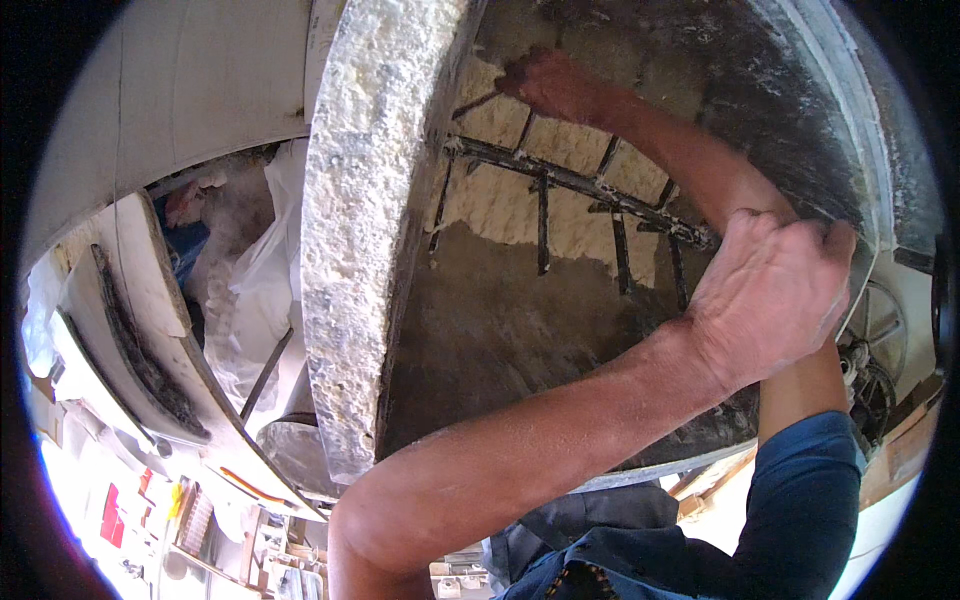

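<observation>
I lean over a deep dark metal trough (480, 350) that looks like a mixer. A dark shaft with several thin bars (570, 180) crosses its inside, over a pale, crusty, floury-looking layer (500, 220). My left forearm crosses in front of my right arm. On the right, my left hand (775, 285) is closed over the trough's rim (870, 225), its fingertips partly hidden. My right arm, in a blue sleeve, reaches deep inside. At the far wall, my right hand (545, 85) lies in shadow near the pale layer; its fingers and anything in them cannot be made out.
A thick pale-crusted edge (355, 240) stands along the trough's left side. Beyond it are a white plastic bag (270, 270) and a curved panel (130, 300). Spoked wheels (875, 390) sit at the right. Shelves with small items (220, 540) show at lower left.
</observation>
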The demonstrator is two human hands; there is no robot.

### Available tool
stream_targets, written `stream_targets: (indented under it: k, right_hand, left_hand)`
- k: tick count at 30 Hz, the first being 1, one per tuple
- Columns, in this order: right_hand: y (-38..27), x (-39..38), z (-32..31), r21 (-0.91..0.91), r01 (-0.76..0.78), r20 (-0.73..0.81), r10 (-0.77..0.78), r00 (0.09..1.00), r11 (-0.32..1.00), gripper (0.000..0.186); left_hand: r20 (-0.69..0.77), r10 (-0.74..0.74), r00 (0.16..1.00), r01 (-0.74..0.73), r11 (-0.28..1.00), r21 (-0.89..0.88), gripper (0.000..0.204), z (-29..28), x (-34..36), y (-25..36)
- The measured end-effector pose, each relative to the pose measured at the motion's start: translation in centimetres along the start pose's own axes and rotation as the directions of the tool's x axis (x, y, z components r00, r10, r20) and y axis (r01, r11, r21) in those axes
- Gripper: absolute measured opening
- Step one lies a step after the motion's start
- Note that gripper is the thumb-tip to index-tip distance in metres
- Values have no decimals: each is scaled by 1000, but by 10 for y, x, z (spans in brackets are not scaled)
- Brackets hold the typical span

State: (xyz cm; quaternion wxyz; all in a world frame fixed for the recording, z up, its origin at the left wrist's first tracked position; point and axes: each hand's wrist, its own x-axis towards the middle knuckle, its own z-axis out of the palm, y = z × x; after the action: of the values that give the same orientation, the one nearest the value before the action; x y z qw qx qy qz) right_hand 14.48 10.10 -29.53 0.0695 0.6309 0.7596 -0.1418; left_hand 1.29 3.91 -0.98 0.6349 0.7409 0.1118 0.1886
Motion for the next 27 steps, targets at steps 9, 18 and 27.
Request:
stream_targets:
  k: [9,18,27]
  right_hand:
    - [-3,40,78,41,26,-42,-25,999,999,29]
    - [-79,39,15,65,239,83,-244,966,969,16]
    - [-45,42,15,150,152,56,-162,985,977,11]
  left_hand:
    - [-77,19,997,-20,1000,-19,19,8,-1,-6]
    - [-31,11,999,-10,1000,15,19,6,-2,-6]
    - [-199,46,979,-53,998,-29,15,4,9,-11]
